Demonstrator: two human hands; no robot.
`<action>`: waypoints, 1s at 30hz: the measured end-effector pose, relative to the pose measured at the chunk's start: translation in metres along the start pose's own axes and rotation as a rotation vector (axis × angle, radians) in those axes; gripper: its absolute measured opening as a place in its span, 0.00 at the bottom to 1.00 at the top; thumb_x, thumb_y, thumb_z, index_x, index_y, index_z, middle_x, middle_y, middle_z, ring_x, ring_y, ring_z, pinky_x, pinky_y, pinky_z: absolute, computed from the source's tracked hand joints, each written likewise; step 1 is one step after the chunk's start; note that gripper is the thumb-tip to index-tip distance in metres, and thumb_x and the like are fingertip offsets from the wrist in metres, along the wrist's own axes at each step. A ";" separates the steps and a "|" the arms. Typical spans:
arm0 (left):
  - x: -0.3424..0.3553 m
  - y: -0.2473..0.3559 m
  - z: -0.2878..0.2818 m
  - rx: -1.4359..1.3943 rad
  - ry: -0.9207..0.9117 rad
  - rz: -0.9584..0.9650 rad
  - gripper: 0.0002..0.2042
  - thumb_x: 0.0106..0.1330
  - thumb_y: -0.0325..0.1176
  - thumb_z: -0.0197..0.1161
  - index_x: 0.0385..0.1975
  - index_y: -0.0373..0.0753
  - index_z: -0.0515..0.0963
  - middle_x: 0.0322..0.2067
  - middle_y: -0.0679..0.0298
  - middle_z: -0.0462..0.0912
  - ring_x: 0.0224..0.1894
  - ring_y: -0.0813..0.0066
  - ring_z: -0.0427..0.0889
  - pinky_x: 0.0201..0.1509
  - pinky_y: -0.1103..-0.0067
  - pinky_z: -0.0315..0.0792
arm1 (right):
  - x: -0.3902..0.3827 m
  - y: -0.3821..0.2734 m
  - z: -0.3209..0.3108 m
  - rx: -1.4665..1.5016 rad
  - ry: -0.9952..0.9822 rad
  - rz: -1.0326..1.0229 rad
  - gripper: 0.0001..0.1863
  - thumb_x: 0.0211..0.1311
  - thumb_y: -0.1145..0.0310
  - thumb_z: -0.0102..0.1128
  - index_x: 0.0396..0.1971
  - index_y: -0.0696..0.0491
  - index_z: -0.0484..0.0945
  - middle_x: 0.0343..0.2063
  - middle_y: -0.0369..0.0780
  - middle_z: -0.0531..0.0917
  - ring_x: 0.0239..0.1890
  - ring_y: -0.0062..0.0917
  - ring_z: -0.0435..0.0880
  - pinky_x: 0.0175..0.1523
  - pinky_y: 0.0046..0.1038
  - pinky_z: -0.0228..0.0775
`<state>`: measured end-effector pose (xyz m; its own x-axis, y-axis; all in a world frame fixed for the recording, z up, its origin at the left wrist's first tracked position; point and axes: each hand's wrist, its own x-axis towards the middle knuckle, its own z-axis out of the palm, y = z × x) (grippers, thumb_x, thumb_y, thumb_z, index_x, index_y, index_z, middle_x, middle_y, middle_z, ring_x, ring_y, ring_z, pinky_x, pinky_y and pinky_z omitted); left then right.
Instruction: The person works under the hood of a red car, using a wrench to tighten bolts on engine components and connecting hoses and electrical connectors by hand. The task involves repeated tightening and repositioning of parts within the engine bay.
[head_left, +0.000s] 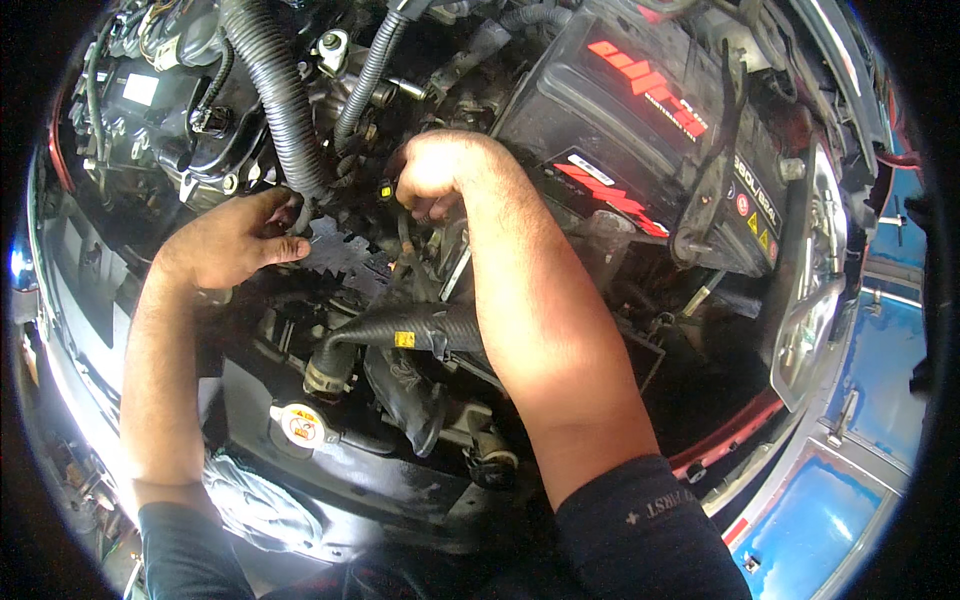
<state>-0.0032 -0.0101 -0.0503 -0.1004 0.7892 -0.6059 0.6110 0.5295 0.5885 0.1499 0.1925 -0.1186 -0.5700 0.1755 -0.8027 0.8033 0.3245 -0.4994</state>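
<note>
My left hand (225, 240) reaches in at the lower end of a thick corrugated hose (285, 120), thumb stretched out and index finger curled round something dark that I cannot make out. My right hand (440, 175) is bent down beside a small yellow-marked part (386, 190) and thin hoses (408, 245), its fingers curled in with their tips mostly hidden; what they grip cannot be seen. A second, thinner corrugated hose (365, 75) runs down between my hands from above.
The black battery (635, 130) with red labels fills the upper right. Below my hands lie a thick radiator hose (415, 328) and a radiator cap (300, 425). An engine cover (140, 90) is at upper left, a headlamp (810, 300) at right, blue panels (870, 360) beyond the car.
</note>
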 end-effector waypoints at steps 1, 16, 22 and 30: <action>0.000 0.002 0.002 0.045 0.037 0.005 0.31 0.62 0.46 0.68 0.57 0.30 0.69 0.43 0.51 0.82 0.44 0.66 0.81 0.50 0.72 0.73 | -0.006 -0.001 -0.001 -0.055 -0.114 -0.067 0.15 0.60 0.71 0.61 0.46 0.59 0.80 0.37 0.44 0.87 0.33 0.24 0.87 0.34 0.26 0.81; 0.028 0.009 0.041 0.005 0.318 -0.040 0.23 0.64 0.44 0.66 0.52 0.33 0.73 0.45 0.48 0.81 0.50 0.53 0.79 0.56 0.66 0.70 | 0.034 0.008 0.006 0.229 0.398 -0.236 0.25 0.58 0.62 0.66 0.55 0.53 0.77 0.42 0.44 0.85 0.33 0.29 0.87 0.41 0.32 0.80; 0.027 0.012 0.039 0.019 0.313 -0.045 0.19 0.65 0.42 0.64 0.49 0.35 0.75 0.43 0.48 0.82 0.49 0.51 0.79 0.55 0.65 0.71 | 0.025 0.001 0.011 -0.123 0.617 -0.226 0.25 0.54 0.62 0.69 0.53 0.52 0.79 0.48 0.43 0.83 0.49 0.32 0.83 0.56 0.31 0.74; 0.027 0.011 0.042 0.057 0.381 -0.002 0.18 0.64 0.40 0.65 0.47 0.35 0.76 0.42 0.47 0.82 0.47 0.50 0.80 0.53 0.65 0.72 | 0.015 -0.010 0.016 -0.137 0.698 -0.170 0.24 0.51 0.62 0.72 0.50 0.52 0.81 0.44 0.45 0.84 0.49 0.33 0.83 0.57 0.30 0.74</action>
<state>0.0336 0.0035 -0.0827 -0.3796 0.8528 -0.3585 0.6523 0.5216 0.5500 0.1364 0.1772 -0.1311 -0.6989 0.6489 -0.3007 0.6913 0.5053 -0.5165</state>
